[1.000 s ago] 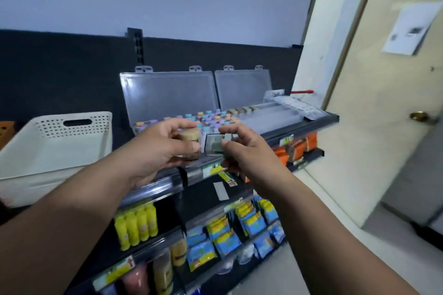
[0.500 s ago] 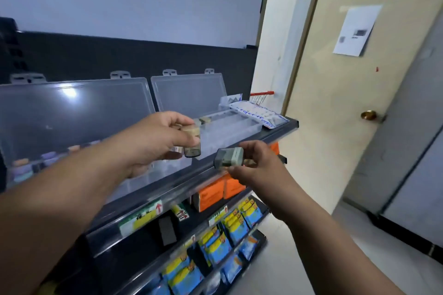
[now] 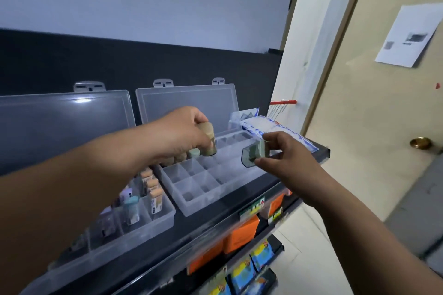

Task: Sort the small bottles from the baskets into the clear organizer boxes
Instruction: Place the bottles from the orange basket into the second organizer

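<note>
Over the right box (image 3: 200, 190), your left hand (image 3: 178, 133) grips a tan bottle (image 3: 208, 142); beside it your right hand (image 3: 285, 154) pinches a green bottle (image 3: 254, 154). Most cells look empty, so plenty seems left.

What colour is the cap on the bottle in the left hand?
Tan cap on the bottle; head view shows it.
</note>
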Motion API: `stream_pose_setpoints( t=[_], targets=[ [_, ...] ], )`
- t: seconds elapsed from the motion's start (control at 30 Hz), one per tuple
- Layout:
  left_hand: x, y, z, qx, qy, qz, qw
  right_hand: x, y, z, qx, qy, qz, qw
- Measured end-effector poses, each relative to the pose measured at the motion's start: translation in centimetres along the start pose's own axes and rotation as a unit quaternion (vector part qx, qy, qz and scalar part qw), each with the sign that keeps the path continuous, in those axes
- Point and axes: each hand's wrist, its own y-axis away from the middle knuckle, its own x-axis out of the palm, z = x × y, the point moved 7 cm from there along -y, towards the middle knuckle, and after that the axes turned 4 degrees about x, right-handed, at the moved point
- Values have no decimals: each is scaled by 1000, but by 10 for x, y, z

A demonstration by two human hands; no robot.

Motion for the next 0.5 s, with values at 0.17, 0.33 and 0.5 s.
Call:
stream_pose_setpoints(
  t=[0.17, 0.33, 0.5],
  targets=[
    [23, -49, 3, -14, -14, -32, 999, -2, -82, -13, -59, 45, 38, 997],
    [48, -100, 17, -69, -32, -83, 994, 16, -159, -29, -116, 69, 125, 983],
    [66, -138, 28, -113, -100, -107, 983, 37, -208, -42, -160, 80, 207, 962]
  ],
)
